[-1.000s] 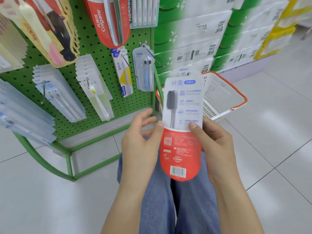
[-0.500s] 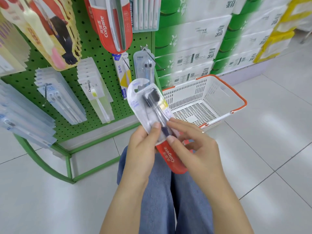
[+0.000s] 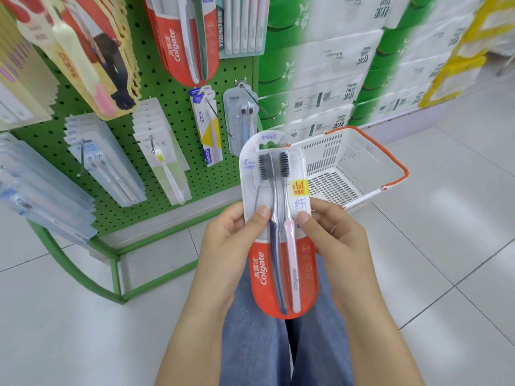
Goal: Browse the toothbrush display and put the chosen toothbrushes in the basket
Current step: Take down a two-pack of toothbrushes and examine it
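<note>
Tiled floor (image 3: 446,260) (basket (image 3: 359,162), green rack (image 3: 111,263))

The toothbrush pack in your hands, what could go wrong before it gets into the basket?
1. The toothbrush pack is long, and the left hand and right hand pinch only its middle, so it might tip or slip onto the floor.
2. The basket sits behind the pack, partly hidden by it, so a drop aimed without looking could miss.
3. Empty metal hooks stick out of the pegboard close by, so reaching forward might snag a hand.
</note>
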Tool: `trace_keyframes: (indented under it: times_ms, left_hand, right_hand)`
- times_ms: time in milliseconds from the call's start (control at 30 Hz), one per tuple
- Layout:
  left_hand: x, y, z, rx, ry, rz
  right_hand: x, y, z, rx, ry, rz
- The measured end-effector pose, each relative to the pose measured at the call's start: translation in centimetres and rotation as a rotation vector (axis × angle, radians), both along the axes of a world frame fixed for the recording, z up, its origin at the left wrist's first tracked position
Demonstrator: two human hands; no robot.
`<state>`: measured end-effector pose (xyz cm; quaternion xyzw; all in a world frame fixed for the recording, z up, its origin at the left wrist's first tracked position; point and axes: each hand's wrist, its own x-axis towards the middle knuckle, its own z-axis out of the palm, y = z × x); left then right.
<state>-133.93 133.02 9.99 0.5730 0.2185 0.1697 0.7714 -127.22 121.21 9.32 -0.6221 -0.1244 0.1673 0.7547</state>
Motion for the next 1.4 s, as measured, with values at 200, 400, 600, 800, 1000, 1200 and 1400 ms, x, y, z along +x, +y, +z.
trace_keyframes:
  times_ms: [200, 400, 600, 800, 1000, 1200, 1400]
  left_hand:
    - [0.7, 2.7, 3.1, 0.115, -0.02, 0.127]
    - [1.2, 7.2, 8.6, 0.455, -0.105, 0.189]
    - [1.5, 10.7, 15.3, 0.769, -0.171, 0.226]
    - [2.1, 13.3, 19.6, 1.09, -0.093, 0.308]
    - [2.4, 16.2, 23.8, 1.28, -0.046, 0.478]
    - [3.7, 19.1, 28.4, 1.451, 0.101, 0.605]
    - [6.5, 21.2, 29.8, 1.621, 0.323, 0.607]
  right_hand:
    - [1.1, 0.7, 1.7, 0.011, -0.04, 0.02]
    - [2.6, 2.9, 4.9, 0.016, -0.125, 0.073]
    - [4.4, 6.9, 9.2, 0.043, -0.183, 0.146]
    - [6.2, 10.4, 12.5, 0.042, -0.243, 0.224]
    - [9.4, 12.7, 15.9, 0.032, -0.348, 0.156]
    - [13.5, 16.2, 19.9, 0.058, -0.449, 0.087]
    - [15.1, 19.8, 21.6, 0.007, -0.494, 0.241]
